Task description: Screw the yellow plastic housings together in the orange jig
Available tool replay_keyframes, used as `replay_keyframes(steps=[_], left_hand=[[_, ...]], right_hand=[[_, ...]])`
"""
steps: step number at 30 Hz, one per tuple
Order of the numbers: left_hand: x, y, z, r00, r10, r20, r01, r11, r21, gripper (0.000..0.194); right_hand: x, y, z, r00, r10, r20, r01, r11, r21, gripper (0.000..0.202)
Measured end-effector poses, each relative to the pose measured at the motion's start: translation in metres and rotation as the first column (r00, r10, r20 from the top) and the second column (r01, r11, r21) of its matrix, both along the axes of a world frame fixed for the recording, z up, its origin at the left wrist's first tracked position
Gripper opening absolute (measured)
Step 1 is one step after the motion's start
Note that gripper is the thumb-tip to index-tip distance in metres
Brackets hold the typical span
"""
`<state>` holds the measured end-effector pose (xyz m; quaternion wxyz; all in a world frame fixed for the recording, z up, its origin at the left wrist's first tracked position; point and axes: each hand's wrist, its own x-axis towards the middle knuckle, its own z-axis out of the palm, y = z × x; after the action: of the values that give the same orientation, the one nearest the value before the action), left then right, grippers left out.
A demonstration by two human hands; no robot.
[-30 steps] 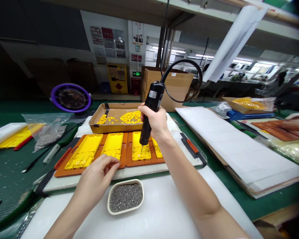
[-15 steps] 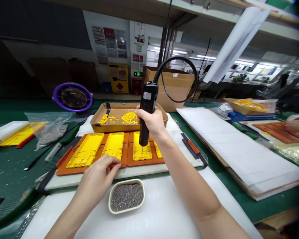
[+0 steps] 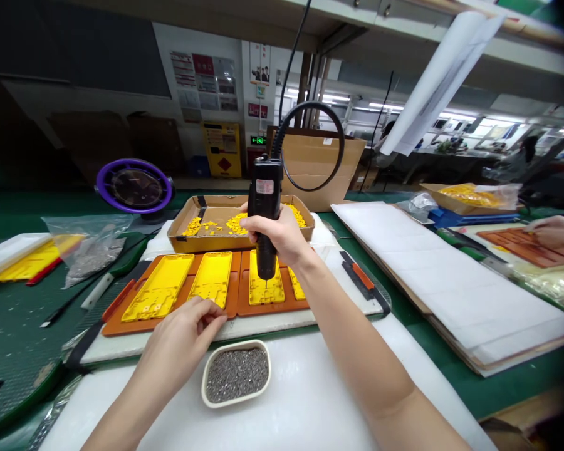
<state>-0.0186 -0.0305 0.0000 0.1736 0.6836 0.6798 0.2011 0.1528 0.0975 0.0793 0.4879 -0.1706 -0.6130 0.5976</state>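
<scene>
My right hand [image 3: 282, 235] is wrapped round a black electric screwdriver [image 3: 266, 203], held upright with its bit down in a yellow plastic casing [image 3: 266, 294]. That casing lies in an orange-brown fixture [image 3: 239, 285] with several others like it. Close to the front edge of the second yellow casing [image 3: 212, 275], my left hand [image 3: 188, 329] has thumb and forefinger pressed together; whatever is between them is hidden or too small to name. Just in front of the fixture stands a cream dish [image 3: 236, 403] full of small metal screws [image 3: 237, 374].
Behind the fixture is a cardboard tray [image 3: 216, 243] with small yellow parts. A purple-rimmed fan [image 3: 135, 186] and a plastic bag [image 3: 94, 244] are at left. White sheets [image 3: 432, 269] lie at right, beyond them another person's hand [image 3: 557, 235] over a brown fixture.
The screwdriver has tilted to a more upright position, and its cable loop has swung left. My left hand stays by the second casing. The other person's hand has moved a little left.
</scene>
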Motion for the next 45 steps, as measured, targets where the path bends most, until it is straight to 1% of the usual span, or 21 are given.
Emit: replay_keyframes(steps=[2,5,7,11,16,19,21,23,24,26,27,28,30,33,35,38,41,42,43,44,45], left_hand=[[0.001,0.001,0.000,1.000,-0.001,-0.008,0.001,1.000,-0.001,0.031],[0.002,0.002,0.000,1.000,0.007,-0.022,-0.007,1.000,-0.015,0.031],[0.002,0.002,0.000,1.000,0.010,-0.024,-0.011,1.000,-0.011,0.031],[0.001,0.002,0.000,1.000,0.015,-0.014,-0.015,1.000,0.003,0.030],[0.002,0.002,0.003,1.000,0.019,-0.012,-0.019,1.000,-0.022,0.030],[0.003,0.002,0.003,1.000,0.021,-0.021,-0.022,0.999,-0.047,0.029],[0.002,0.002,0.003,0.999,0.024,-0.021,-0.025,0.998,-0.054,0.029],[0.002,0.001,0.002,0.999,0.026,-0.023,-0.027,0.998,-0.060,0.029],[0.002,0.001,0.002,0.999,0.027,-0.025,-0.029,0.998,-0.063,0.028],[0.002,0.000,0.002,0.999,0.027,-0.023,-0.029,0.997,-0.074,0.027],[0.002,0.000,0.002,1.000,0.023,-0.019,-0.024,0.997,-0.080,0.027],[0.002,0.000,0.002,1.000,0.014,-0.014,-0.015,0.996,-0.083,0.027],[0.003,0.000,0.002,1.000,-0.019,-0.004,0.018,0.996,-0.082,0.026],[0.005,0.000,0.000,0.998,-0.058,0.003,0.058,0.997,-0.050,0.025],[0.005,-0.001,-0.001,0.998,-0.064,-0.004,0.064,0.998,-0.031,0.024],[0.008,-0.001,-0.002,0.998,-0.058,-0.029,0.057,0.998,-0.027,0.022],[0.012,-0.002,-0.002,0.995,-0.046,-0.086,0.042,0.998,-0.045,0.020],[0.014,-0.003,-0.002,0.992,-0.042,-0.116,0.036,0.998,-0.049,0.020],[0.015,-0.004,-0.003,0.988,-0.038,-0.148,0.031,0.998,-0.049,0.021],[0.017,-0.004,-0.003,0.983,-0.038,-0.178,0.030,0.998,-0.048,0.022],[0.017,-0.005,-0.003,0.979,-0.040,-0.201,0.031,0.998,-0.046,0.023]], right_hand=[[0.001,0.000,0.000,0.999,0.039,0.007,-0.039,0.999,0.016,0.020],[0.004,0.001,0.001,0.985,0.173,0.019,-0.173,0.985,0.027,0.017],[0.005,0.002,0.002,0.975,0.223,0.011,-0.223,0.975,0.013,0.018],[0.006,0.002,0.000,0.959,0.282,0.027,-0.282,0.959,-0.010,0.020],[0.008,0.000,0.000,0.935,0.350,0.060,-0.350,0.937,-0.001,0.022],[0.006,-0.001,0.000,0.937,0.346,0.054,-0.347,0.938,0.008,0.022],[0.001,-0.002,0.000,0.964,0.261,0.052,-0.263,0.964,0.035,0.020],[-0.004,0.000,-0.002,0.997,0.059,0.039,-0.061,0.996,0.059,0.019],[-0.007,0.001,-0.004,0.997,-0.066,0.028,0.064,0.996,0.059,0.019],[-0.010,0.005,-0.007,0.963,-0.269,0.001,0.269,0.963,0.028,0.021],[-0.011,0.007,-0.009,0.945,-0.326,-0.014,0.326,0.945,0.005,0.022],[-0.011,0.008,-0.010,0.939,-0.344,-0.024,0.344,0.939,-0.011,0.023],[-0.009,0.010,-0.010,0.954,-0.298,-0.032,0.297,0.955,-0.020,0.024],[-0.005,0.009,-0.008,0.994,-0.113,0.002,0.113,0.994,-0.012,0.025],[-0.003,0.006,-0.005,1.000,0.004,0.025,-0.004,1.000,-0.013,0.024],[0.000,0.003,-0.001,0.984,0.169,0.050,-0.170,0.985,0.008,0.019],[0.002,0.000,0.002,0.933,0.346,0.096,-0.349,0.937,0.020,0.020],[0.001,-0.001,0.002,0.923,0.367,0.111,-0.372,0.928,0.025,0.020],[0.000,-0.003,0.003,0.927,0.355,0.119,-0.362,0.932,0.035,0.020],[-0.001,-0.004,0.003,0.946,0.305,0.114,-0.312,0.949,0.051,0.019],[-0.003,-0.004,0.002,0.970,0.223,0.098,-0.230,0.971,0.062,0.019]])
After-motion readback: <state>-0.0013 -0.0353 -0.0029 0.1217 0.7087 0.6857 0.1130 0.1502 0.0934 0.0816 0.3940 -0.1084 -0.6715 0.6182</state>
